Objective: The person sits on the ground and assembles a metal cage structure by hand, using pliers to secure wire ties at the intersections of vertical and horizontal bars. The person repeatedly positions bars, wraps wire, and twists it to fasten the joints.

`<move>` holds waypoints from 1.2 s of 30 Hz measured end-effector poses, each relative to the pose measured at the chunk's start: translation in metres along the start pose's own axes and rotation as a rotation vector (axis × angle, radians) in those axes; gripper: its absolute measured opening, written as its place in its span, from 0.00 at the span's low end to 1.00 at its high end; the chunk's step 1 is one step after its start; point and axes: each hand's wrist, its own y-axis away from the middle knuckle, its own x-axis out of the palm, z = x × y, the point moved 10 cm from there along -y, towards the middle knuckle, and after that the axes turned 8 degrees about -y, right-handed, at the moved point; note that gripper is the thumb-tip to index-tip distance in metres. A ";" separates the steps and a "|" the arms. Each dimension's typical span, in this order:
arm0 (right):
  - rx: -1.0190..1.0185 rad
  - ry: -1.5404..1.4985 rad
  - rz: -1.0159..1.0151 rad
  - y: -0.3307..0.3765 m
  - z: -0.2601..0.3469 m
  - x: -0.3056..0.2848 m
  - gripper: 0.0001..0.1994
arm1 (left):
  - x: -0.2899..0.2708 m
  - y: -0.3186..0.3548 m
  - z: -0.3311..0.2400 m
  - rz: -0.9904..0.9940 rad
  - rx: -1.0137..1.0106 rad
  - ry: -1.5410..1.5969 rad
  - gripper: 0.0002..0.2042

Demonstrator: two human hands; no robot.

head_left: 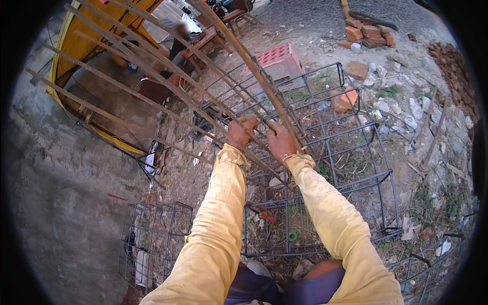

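Both my hands are close together where upright, rusty steel rods (pixel 107 108) meet a cage of bent reinforcing bars (pixel 330 145). My left hand (pixel 242 131) is closed round one of the rods, its fingertips turned to the right. My right hand (pixel 280 141) is beside it, fingers pinched together near a thicker rusty bar (pixel 249 58). What lies between the right fingertips is too small to make out. The cage spreads out below and to the right of my hands. My yellow sleeves reach down to both wrists.
A red perforated crate (pixel 274 63) stands beyond the cage, and stacked bricks (pixel 368 33) are farther right. Rubble (pixel 389 104) lies to the right. Another cage (pixel 152 231) is at lower left by the concrete wall (pixel 61 213). A person (pixel 179 46) sits beyond the yellow frame (pixel 63 46).
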 end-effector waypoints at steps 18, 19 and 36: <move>-0.009 -0.032 -0.027 0.034 0.010 -0.001 0.21 | 0.044 0.019 0.033 0.049 -0.172 0.658 0.10; -0.047 0.009 -0.048 0.036 0.011 -0.006 0.21 | 0.046 0.022 0.030 0.017 -0.150 0.606 0.10; -0.246 -0.021 0.005 0.027 0.054 -0.003 0.12 | 0.079 -0.002 0.024 0.314 -0.063 1.086 0.10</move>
